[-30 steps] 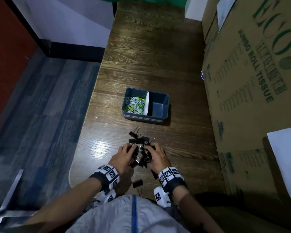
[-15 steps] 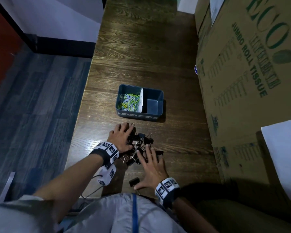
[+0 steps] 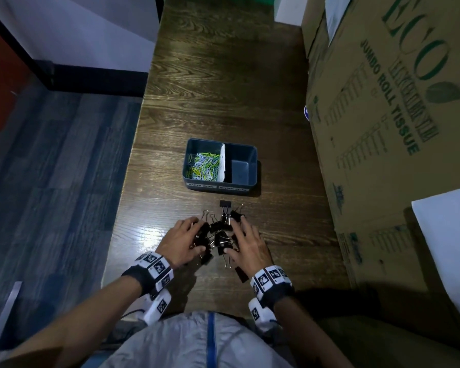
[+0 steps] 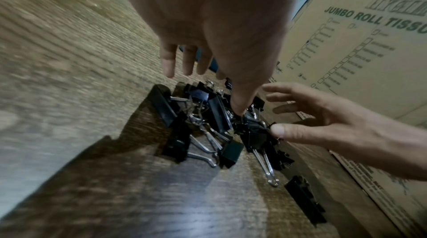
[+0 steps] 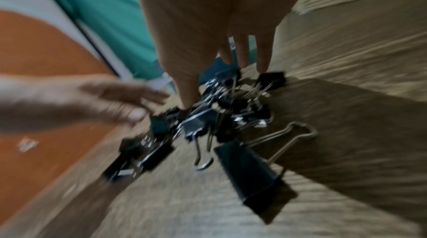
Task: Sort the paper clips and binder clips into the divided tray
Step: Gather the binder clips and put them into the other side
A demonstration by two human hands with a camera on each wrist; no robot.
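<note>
Binder clips (image 3: 219, 236) lie heaped between the spread fingers of left hand (image 3: 179, 241) and right hand (image 3: 250, 247).

Ahead of both hands, a strip of bare table (image 3: 290, 208) is left before the divided tray (image 3: 246, 181). To their right, passage is blocked by the cardboard box (image 3: 383, 155). To their left, the table ends.

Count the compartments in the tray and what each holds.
2. The left compartment holds the coloured paper clips; the right compartment looks empty, though its near wall may hide a corner.
</note>
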